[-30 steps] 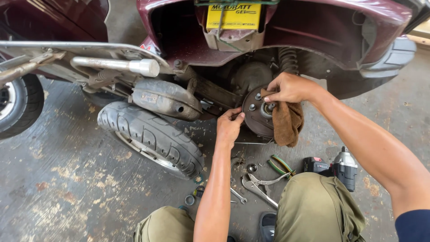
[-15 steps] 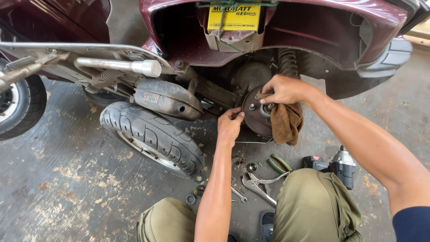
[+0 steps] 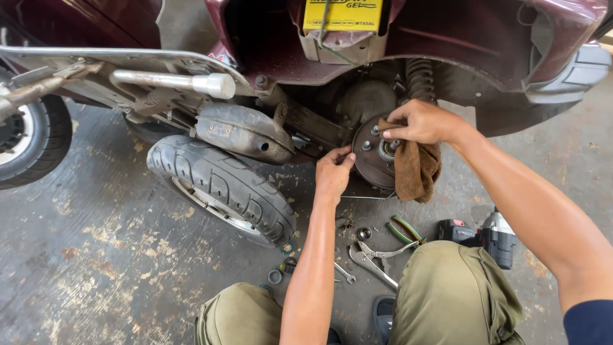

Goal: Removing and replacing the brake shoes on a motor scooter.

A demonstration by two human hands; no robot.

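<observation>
1. Hub (image 3: pixel 373 160) of a scooter's rear wheel, bared and studded, sits under the maroon body (image 3: pixel 485 38), low by the floor (image 3: pixel 96 255), so reached from a crouch with both knees (image 3: pixel 447 294) up close
2. Right hand (image 3: pixel 418 121) presses a brown rag (image 3: pixel 415 169) onto the axle end at the hub's middle; grip closed on the rag, fingers pinched around the centre nut, most likely to wipe grease or keep the fingers from slipping
3. Left hand (image 3: pixel 332 172) touches the hub's left edge, fingertips curled shut against the rim, seemingly steadying the hub against turning; nothing visible held inside that grip
4. Rag hangs down below the hub, loose end free, only the upper part bunched under the right hand
5. Removed tyre (image 3: pixel 223 188) leans just left of the hub under the exhaust (image 3: pixel 246 134), set aside but near
6. Pliers (image 3: pixel 373 259), green-handled cutters (image 3: pixel 403 230), a small spanner (image 3: pixel 345 273) and loose nuts and washers (image 3: pixel 281 271) lie on the floor between the knees, within easy reach of either hand
7. Impact wrench (image 3: pixel 495 236) rests on the floor right of the knee, near the right arm
8. Yellow battery (image 3: pixel 345 14) sits in its tray above, well apart from the work
</observation>
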